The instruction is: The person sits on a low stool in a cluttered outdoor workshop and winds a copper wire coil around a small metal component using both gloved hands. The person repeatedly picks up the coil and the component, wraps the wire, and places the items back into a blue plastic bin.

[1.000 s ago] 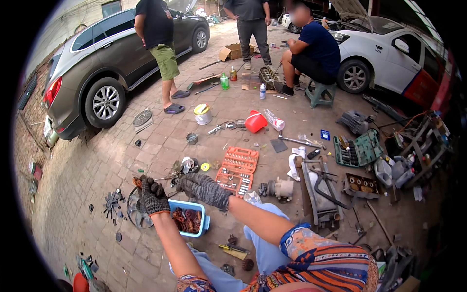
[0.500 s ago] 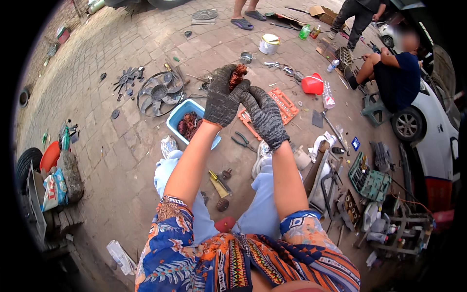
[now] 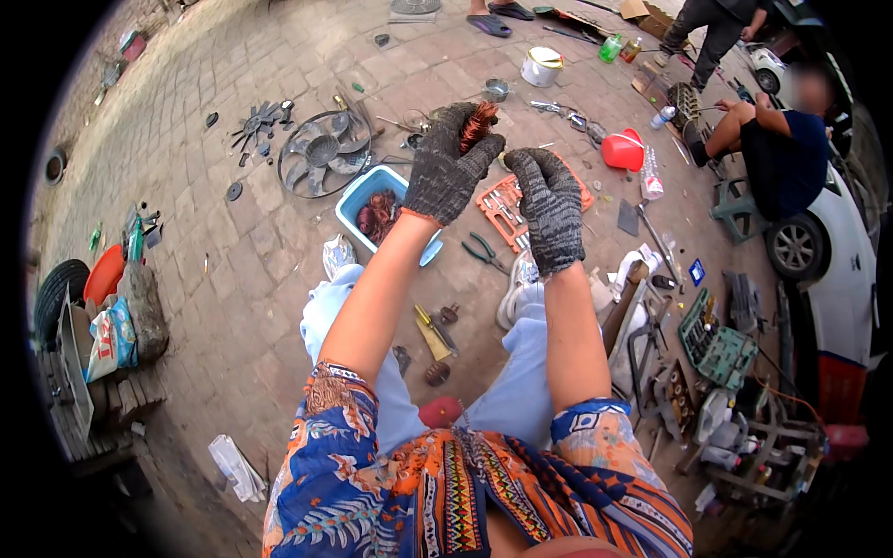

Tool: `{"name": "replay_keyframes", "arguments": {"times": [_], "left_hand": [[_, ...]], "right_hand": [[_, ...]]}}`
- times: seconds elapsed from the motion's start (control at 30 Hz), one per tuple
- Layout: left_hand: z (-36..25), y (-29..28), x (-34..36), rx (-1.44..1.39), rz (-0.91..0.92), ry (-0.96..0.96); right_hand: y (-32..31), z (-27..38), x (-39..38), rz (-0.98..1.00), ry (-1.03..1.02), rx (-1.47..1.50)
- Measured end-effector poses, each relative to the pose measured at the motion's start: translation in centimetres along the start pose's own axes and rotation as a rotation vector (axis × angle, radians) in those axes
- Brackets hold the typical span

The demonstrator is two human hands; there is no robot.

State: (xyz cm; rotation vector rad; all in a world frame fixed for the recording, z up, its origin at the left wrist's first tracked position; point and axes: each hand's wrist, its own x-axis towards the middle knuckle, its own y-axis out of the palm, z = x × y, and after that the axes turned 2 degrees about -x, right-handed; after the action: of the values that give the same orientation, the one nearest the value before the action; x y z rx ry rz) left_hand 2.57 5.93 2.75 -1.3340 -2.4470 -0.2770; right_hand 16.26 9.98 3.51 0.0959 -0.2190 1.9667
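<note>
My left hand (image 3: pixel 450 167), in a dark grey knit glove, is closed around a bundle of copper wire (image 3: pixel 478 126); the reddish strands stick out past the fingers. Just right of it, my right hand (image 3: pixel 549 206) wears a matching glove. Its fingers are bent and pressed together, pointing at the left hand across a small gap; whatever they may pinch is too small to make out. Below and left of the hands stands a light blue plastic basin (image 3: pixel 348 206) holding more copper wire (image 3: pixel 379 216). Partly behind my right hand lies an orange socket set case (image 3: pixel 500 216).
Pliers (image 3: pixel 484 253) lie near my right shoe. A chisel-like tool (image 3: pixel 433 327) rests between my feet. Left of the basin is a fan (image 3: pixel 323 151). Further right are a red bucket (image 3: pixel 622 151), a green tool case (image 3: pixel 721 346) and a seated person (image 3: pixel 791 158).
My right hand has separated from the left and moved right and slightly down. The left hand still holds the copper wire. The whole view has shifted a little.
</note>
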Motion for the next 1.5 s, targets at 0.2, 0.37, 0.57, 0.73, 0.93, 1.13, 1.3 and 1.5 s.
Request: {"name": "replay_keyframes", "arguments": {"times": [0.2,0.37,0.57,0.73,0.93,1.13,1.3,1.5], "left_hand": [[-0.3,-0.8,-0.1,-0.116,0.081,-0.120],[-0.3,-1.1,-0.2,-0.220,0.095,-0.160],[0.3,-0.9,-0.2,-0.153,0.144,-0.018],[0.8,-0.8,-0.2,0.085,0.155,0.128],[0.5,-0.6,-0.2,0.129,0.147,0.136],[1.0,-0.4,-0.3,0.221,0.117,0.206],[1.0,-0.3,-0.3,0.213,0.118,0.207],[0.9,-0.5,-0.3,0.234,0.112,0.235]], "right_hand": [[-0.6,1.9,-0.2,-0.138,0.038,0.129],[-0.6,1.2,-0.4,-0.051,0.064,0.262],[-0.2,1.0,-0.3,-0.039,0.013,0.196],[0.1,1.0,-0.3,-0.078,-0.002,0.197],[-0.1,1.3,-0.4,-0.123,0.060,0.196],[0.0,0.8,-0.3,-0.141,-0.053,0.139],[0.0,0.8,-0.2,-0.169,-0.053,0.140],[0.4,0.5,-0.3,-0.168,-0.070,0.126]]}}
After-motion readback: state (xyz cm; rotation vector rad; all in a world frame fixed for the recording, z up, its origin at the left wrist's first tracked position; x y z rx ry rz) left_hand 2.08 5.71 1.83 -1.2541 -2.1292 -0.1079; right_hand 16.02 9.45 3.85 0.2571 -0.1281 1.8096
